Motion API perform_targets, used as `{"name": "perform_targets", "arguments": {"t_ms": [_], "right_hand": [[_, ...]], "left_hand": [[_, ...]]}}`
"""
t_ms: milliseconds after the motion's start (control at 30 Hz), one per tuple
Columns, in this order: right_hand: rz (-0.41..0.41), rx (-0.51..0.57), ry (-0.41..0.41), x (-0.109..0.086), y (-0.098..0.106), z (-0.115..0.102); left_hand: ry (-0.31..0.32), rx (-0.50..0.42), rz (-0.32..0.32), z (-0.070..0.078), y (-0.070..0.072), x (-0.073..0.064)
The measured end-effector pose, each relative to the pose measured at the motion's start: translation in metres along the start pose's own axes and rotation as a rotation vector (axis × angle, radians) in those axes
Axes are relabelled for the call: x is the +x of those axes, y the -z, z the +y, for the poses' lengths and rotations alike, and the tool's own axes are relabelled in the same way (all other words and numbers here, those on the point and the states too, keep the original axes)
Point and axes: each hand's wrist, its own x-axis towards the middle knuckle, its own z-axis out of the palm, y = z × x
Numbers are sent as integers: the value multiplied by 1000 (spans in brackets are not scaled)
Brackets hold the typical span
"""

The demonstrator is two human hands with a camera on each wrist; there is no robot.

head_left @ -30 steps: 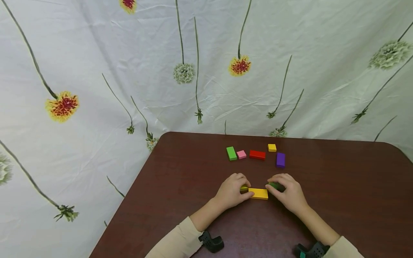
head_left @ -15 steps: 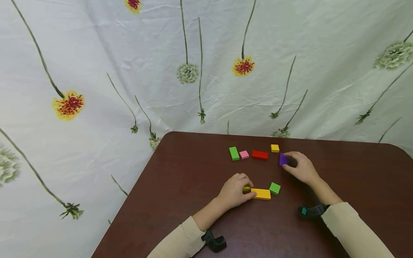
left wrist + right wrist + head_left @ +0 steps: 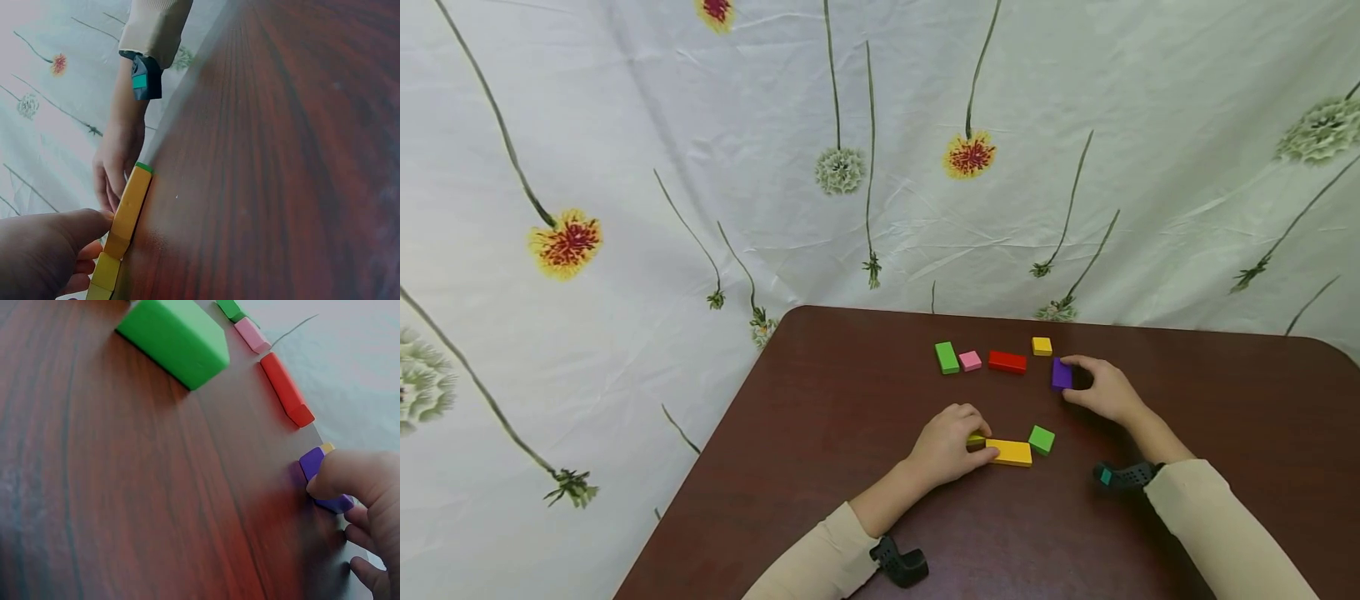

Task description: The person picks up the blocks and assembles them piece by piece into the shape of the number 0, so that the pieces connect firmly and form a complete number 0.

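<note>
My left hand [image 3: 947,446] pinches the near end of an orange block [image 3: 1011,453] on the table, thumb on one side and fingers behind. A yellow block [image 3: 106,270] touches the orange one's left end, mostly hidden by the hand in the head view. Against the orange block's right end sits a green block [image 3: 1042,439], which looms large in the right wrist view. Farther back, my right hand [image 3: 1105,390] grips a purple block [image 3: 1061,374] between thumb and fingers, the block still low at the tabletop.
Along the back of the dark wooden table [image 3: 850,400] lie a long green block [image 3: 947,357], a pink block [image 3: 970,361], a red block [image 3: 1007,362] and a small yellow block [image 3: 1041,347]. A flowered cloth [image 3: 760,150] hangs behind the table edge.
My right hand has left the green block beside the orange one and moved back and right to the purple block, which it now grips. The left hand has stayed in place.
</note>
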Motion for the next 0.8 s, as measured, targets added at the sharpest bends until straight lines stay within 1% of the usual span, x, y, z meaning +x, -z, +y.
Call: {"name": "perform_targets", "arguments": {"t_ms": [200, 433, 567, 800], "right_hand": [[-8, 9, -28, -1, 2, 2], [7, 45, -43, -10, 2, -1], [6, 81, -30, -17, 0, -5], [14, 118, 30, -26, -8, -10]], "left_hand": [[-2, -4, 3, -1, 0, 1], [-10, -6, 10, -1, 0, 0], [-12, -1, 11, -1, -1, 0], [-3, -7, 6, -1, 0, 1]]}}
